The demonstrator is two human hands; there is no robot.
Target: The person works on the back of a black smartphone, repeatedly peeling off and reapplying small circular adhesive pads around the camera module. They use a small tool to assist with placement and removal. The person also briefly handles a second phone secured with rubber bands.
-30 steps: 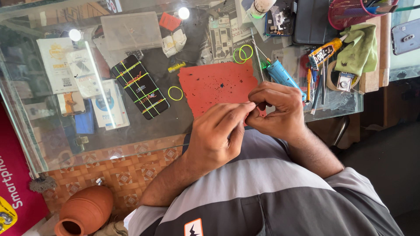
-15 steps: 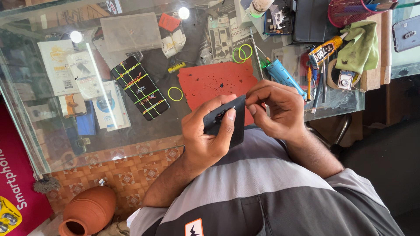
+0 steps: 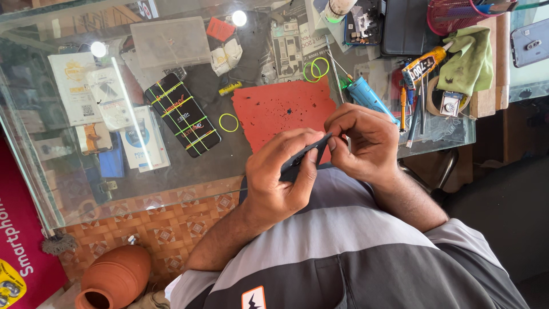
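Note:
My left hand [image 3: 277,180] grips a thin dark phone [image 3: 299,161], which is turned nearly edge-on, just above my lap at the near edge of the glass counter [image 3: 240,160]. My right hand [image 3: 366,140] pinches the phone's upper right end with thumb and forefinger; I cannot tell whether it also holds a small tool. Both hands hover over the lower edge of a red work mat [image 3: 280,106] that is dotted with small dark specks.
A black phone bound with yellow-green rubber bands [image 3: 183,114] lies left of the mat, with a loose band [image 3: 229,122] beside it. A blue tool [image 3: 370,98], screwdrivers [image 3: 409,109] and a green cloth [image 3: 470,57] lie to the right. A clay pot [image 3: 114,277] stands on the floor.
The phone went from hidden between my hands to face-up in my left hand, and is now tilted edge-on. My right hand has shifted to its upper end.

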